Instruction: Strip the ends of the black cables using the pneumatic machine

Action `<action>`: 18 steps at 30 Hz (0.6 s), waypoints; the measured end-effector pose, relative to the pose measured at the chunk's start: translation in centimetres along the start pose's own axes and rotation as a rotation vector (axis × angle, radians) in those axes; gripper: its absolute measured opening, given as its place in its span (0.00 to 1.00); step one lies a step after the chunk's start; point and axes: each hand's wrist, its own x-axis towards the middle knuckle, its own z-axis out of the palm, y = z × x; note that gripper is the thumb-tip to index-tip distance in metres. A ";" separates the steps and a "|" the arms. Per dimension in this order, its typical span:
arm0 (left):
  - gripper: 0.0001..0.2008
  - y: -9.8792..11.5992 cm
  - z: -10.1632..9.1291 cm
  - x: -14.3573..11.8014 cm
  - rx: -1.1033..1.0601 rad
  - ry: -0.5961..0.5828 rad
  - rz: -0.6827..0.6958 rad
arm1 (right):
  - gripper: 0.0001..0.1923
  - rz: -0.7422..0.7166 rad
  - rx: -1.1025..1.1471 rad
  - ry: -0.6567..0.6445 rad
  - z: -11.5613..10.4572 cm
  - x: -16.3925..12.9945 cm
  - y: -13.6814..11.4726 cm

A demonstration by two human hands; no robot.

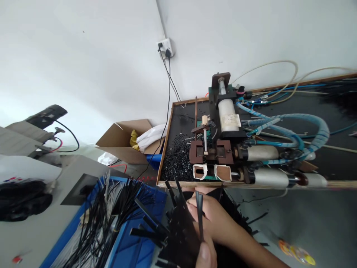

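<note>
My left hand (205,256) shows at the bottom edge, mostly its thumb, pressed against a flat black cable (199,212) that stands up beside a bundle of black cables (178,234). The bundle fans out to the left and looks held in the same hand, though its fingers are hidden. Just beyond, my right hand (208,210) is closed, its fingers curled by the bundle's right side. What its fingertips grip is hidden behind the cables. Past both hands, at the bench's front edge, stands a pneumatic machine with brown clamp blocks (211,152) and two tape-edged pads (223,173).
Small black offcuts (178,158) lie heaped on the bench left of the machine. Blue-wrapped air hoses (315,126) loop at right. At lower left, a blue bin (134,242) holds more cables. A cardboard box (119,137) stands behind it. Black cables also lie near my lap.
</note>
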 end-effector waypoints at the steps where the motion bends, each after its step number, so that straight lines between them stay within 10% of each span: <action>1: 0.11 0.0 0.3 0.4 -0.001 0.014 0.006 | 0.18 0.016 -0.066 0.017 0.4 0.0 0.3; 10: 0.12 -0.5 2.0 1.9 -0.015 0.075 0.015 | 0.17 -0.117 -0.387 0.251 0.9 -1.4 1.4; 18: 0.15 0.4 1.0 -1.1 -0.029 0.068 -0.020 | 0.19 0.178 -0.541 -0.035 0.3 -0.1 1.1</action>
